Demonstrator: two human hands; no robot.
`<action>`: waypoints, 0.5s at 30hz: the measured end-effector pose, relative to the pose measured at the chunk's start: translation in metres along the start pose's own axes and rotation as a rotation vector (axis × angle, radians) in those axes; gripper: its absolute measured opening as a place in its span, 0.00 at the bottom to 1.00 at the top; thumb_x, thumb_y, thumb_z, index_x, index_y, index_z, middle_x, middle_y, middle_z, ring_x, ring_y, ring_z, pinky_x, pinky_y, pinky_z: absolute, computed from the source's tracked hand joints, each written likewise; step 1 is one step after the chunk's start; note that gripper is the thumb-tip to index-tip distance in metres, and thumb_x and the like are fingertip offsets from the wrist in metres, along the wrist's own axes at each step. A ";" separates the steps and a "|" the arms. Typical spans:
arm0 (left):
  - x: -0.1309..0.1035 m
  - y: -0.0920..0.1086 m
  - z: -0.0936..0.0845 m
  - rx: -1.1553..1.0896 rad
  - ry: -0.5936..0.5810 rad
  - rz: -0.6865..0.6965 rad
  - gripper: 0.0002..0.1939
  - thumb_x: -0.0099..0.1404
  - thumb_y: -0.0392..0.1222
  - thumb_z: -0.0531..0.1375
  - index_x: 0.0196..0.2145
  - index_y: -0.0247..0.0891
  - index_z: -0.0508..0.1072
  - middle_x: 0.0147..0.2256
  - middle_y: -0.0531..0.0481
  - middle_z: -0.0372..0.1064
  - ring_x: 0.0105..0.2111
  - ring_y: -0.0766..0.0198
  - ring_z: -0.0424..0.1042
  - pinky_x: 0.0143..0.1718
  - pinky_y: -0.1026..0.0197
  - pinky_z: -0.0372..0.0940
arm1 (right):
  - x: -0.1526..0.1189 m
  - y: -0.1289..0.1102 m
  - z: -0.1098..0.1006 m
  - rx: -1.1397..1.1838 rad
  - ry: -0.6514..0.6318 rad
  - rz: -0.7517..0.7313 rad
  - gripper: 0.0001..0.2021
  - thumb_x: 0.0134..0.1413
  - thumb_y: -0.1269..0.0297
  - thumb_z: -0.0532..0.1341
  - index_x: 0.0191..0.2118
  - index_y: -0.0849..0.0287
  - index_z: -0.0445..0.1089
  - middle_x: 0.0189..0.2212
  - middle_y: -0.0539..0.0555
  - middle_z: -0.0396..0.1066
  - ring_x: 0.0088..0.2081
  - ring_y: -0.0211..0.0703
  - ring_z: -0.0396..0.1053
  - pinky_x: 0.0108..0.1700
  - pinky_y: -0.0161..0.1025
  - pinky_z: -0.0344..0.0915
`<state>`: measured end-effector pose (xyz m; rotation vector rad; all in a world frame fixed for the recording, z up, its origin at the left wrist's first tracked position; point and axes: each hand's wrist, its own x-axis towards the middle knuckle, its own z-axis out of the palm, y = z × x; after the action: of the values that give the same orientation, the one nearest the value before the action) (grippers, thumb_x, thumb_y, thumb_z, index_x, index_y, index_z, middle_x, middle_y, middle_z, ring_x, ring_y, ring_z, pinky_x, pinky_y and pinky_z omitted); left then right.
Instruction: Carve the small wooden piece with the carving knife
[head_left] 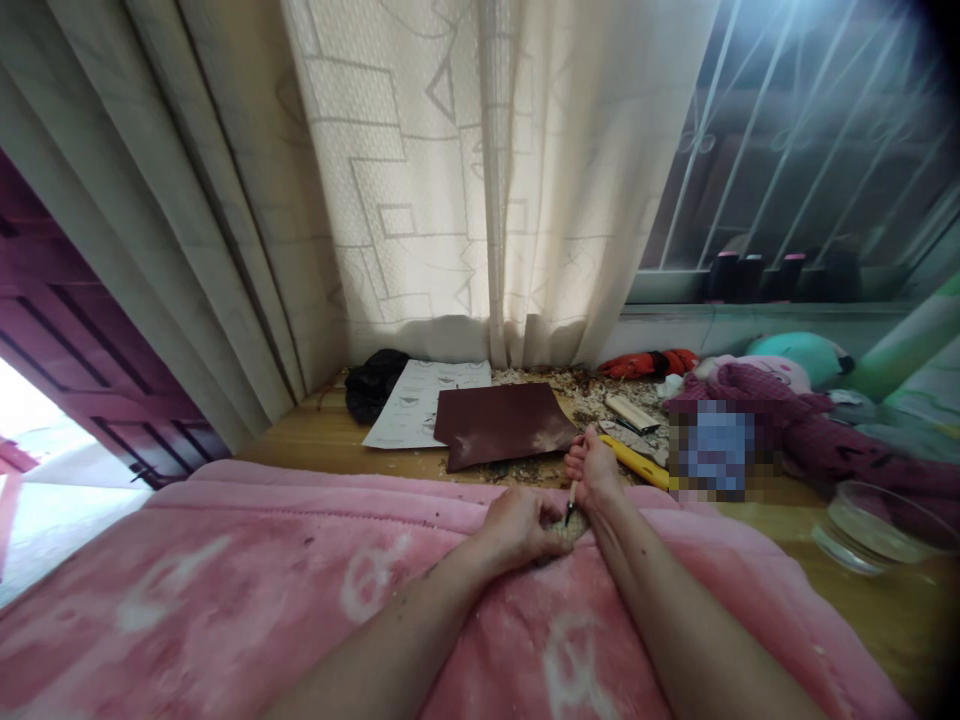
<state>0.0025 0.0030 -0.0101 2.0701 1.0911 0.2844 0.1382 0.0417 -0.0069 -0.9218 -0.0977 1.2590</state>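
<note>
Near the centre bottom, my left hand (523, 527) is closed on a small pale, rough piece (564, 530) that rests over the pink blanket (315, 560). My right hand (592, 468) is closed around a thin tool (571, 503) with a pale handle and a dark tip. The tool points down, its tip at the pale piece between the hands. Just beyond my right hand lies a brown sheet (502, 425), and a yellow tool (636, 461) is to its right.
Shavings (592, 395) cover the wooden surface (300, 435). White patterned paper (405, 410), a black bag (375, 385), a cream-handled tool (631, 412), a red folded item (649, 363) and purple cloth (810, 430) lie around. A clear bowl (862, 530) stands at right.
</note>
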 end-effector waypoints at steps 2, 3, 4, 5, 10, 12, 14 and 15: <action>0.000 -0.001 0.001 -0.013 0.009 0.025 0.10 0.47 0.45 0.59 0.21 0.35 0.66 0.19 0.58 0.56 0.21 0.71 0.53 0.20 0.68 0.43 | -0.001 -0.003 -0.001 0.021 -0.036 0.070 0.19 0.58 0.55 0.48 0.20 0.59 0.53 0.07 0.39 0.42 0.08 0.25 0.38 0.09 0.24 0.36; -0.001 -0.001 0.001 -0.019 0.013 0.036 0.10 0.47 0.45 0.59 0.20 0.35 0.65 0.19 0.58 0.56 0.21 0.72 0.53 0.20 0.68 0.43 | -0.001 -0.005 -0.002 0.032 -0.059 0.100 0.19 0.59 0.56 0.47 0.20 0.59 0.53 0.07 0.39 0.42 0.08 0.26 0.37 0.09 0.24 0.36; -0.001 -0.002 0.002 -0.025 0.017 0.045 0.10 0.47 0.45 0.59 0.20 0.35 0.65 0.19 0.58 0.56 0.21 0.72 0.53 0.20 0.68 0.43 | -0.002 -0.008 -0.003 0.059 -0.103 0.158 0.18 0.60 0.58 0.46 0.20 0.59 0.53 0.08 0.39 0.42 0.08 0.26 0.38 0.08 0.24 0.36; -0.001 -0.002 0.002 -0.029 0.020 0.055 0.10 0.47 0.45 0.59 0.21 0.35 0.65 0.19 0.59 0.56 0.21 0.72 0.53 0.20 0.68 0.43 | -0.003 -0.010 -0.005 0.086 -0.155 0.222 0.18 0.60 0.59 0.45 0.21 0.59 0.54 0.08 0.40 0.42 0.08 0.26 0.38 0.08 0.24 0.36; -0.004 0.003 0.002 0.042 0.090 0.090 0.08 0.49 0.45 0.58 0.22 0.36 0.68 0.20 0.58 0.57 0.21 0.71 0.55 0.20 0.68 0.44 | -0.004 -0.023 -0.014 0.286 -0.262 0.168 0.17 0.61 0.61 0.45 0.22 0.60 0.55 0.08 0.40 0.43 0.08 0.27 0.40 0.08 0.24 0.37; -0.004 0.006 0.002 0.090 0.146 0.077 0.10 0.50 0.47 0.57 0.23 0.37 0.70 0.20 0.58 0.58 0.21 0.71 0.56 0.20 0.67 0.44 | -0.003 -0.026 -0.016 0.329 -0.282 0.121 0.17 0.61 0.62 0.45 0.22 0.60 0.55 0.08 0.41 0.44 0.08 0.27 0.41 0.08 0.24 0.38; -0.004 0.009 0.003 0.117 0.205 0.067 0.13 0.52 0.50 0.57 0.23 0.37 0.71 0.19 0.57 0.59 0.20 0.71 0.56 0.20 0.67 0.43 | -0.001 -0.027 -0.017 0.341 -0.304 0.093 0.16 0.60 0.62 0.46 0.22 0.60 0.55 0.08 0.41 0.44 0.08 0.27 0.41 0.08 0.24 0.39; -0.003 0.010 0.004 0.123 0.228 0.063 0.14 0.52 0.52 0.56 0.22 0.37 0.71 0.18 0.57 0.59 0.20 0.71 0.56 0.20 0.67 0.43 | 0.000 -0.027 -0.018 0.338 -0.316 0.084 0.15 0.59 0.61 0.48 0.22 0.59 0.55 0.08 0.41 0.44 0.08 0.27 0.41 0.08 0.24 0.40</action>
<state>0.0092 -0.0050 -0.0049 2.2255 1.2050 0.5065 0.1681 0.0317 -0.0013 -0.4364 -0.0922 1.4396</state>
